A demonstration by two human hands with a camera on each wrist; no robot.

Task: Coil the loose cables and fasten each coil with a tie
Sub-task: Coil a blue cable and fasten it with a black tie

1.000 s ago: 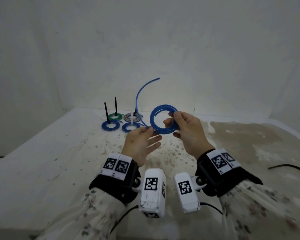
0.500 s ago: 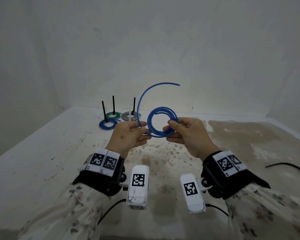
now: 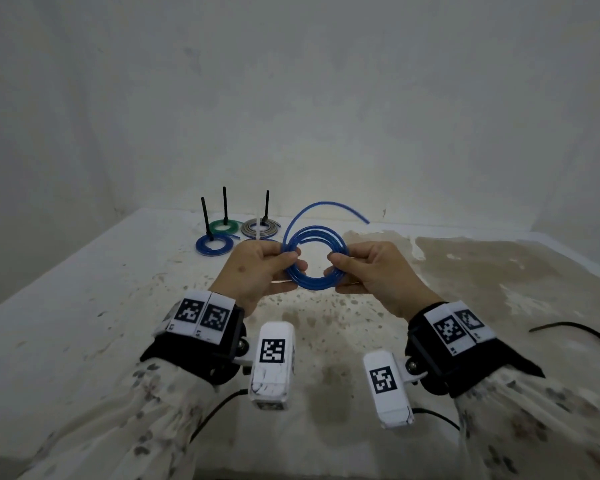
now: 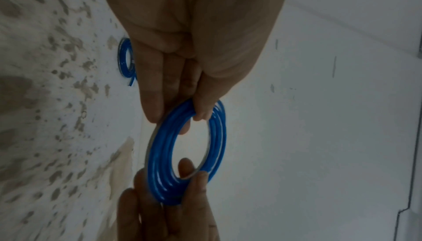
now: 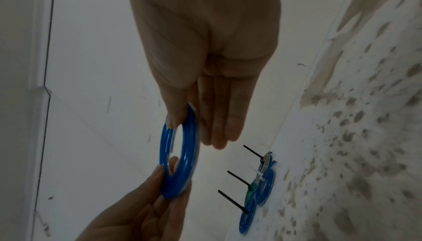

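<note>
**Head view: blue coil held between both our hands**

We hold the translucent blue plastic cable point(image 3: 313, 258), wound into a round coil, in the air above the stained white table point(image 3: 84, 323). Our left hand point(image 3: 253, 271) pinches its left side between thumb and fingers; our right hand point(image 3: 374, 275) pinches the right side likewise. One loose end arcs up and rightward. Behind lie tied coils: blue point(image 3: 212, 243), green point(image 3: 225, 226) and grey point(image 3: 261, 227), black ties upright. A loose black tie point(image 3: 574, 331) lies far right.
</note>
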